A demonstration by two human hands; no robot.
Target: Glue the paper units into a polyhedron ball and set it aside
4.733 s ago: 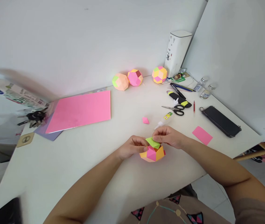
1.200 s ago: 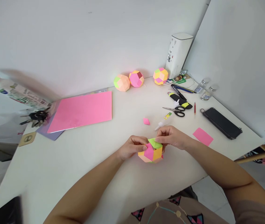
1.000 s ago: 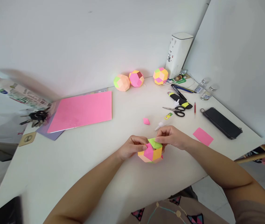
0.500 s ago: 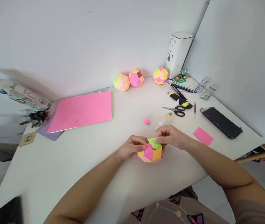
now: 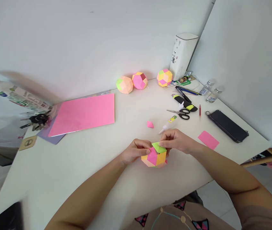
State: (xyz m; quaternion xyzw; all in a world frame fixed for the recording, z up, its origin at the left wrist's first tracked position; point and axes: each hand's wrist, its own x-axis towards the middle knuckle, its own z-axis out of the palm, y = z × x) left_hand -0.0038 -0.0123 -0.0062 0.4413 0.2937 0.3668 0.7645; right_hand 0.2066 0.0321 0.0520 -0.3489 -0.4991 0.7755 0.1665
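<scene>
A many-sided paper ball point(image 5: 153, 158) in pink, orange, peach and green is held just above the table's near part. My left hand point(image 5: 136, 151) pinches its upper left side, thumb on the pink face. On its top right, my right hand point(image 5: 174, 140) pinches a green paper piece point(image 5: 158, 147), which lies over a gap in the ball. The fingertips behind the ball are partly hidden. A small folded pink piece point(image 5: 150, 124) lies beyond the hands, beside a white glue tube point(image 5: 168, 124).
Three finished-looking paper balls point(image 5: 139, 80) stand by the wall. Scissors point(image 5: 184, 114), a cutter point(image 5: 185, 103), a black case point(image 5: 228, 125) and a pink slip point(image 5: 208, 140) lie right. Pink sheets point(image 5: 83, 115), keys point(image 5: 39, 119) and a bottle point(image 5: 18, 95) are left.
</scene>
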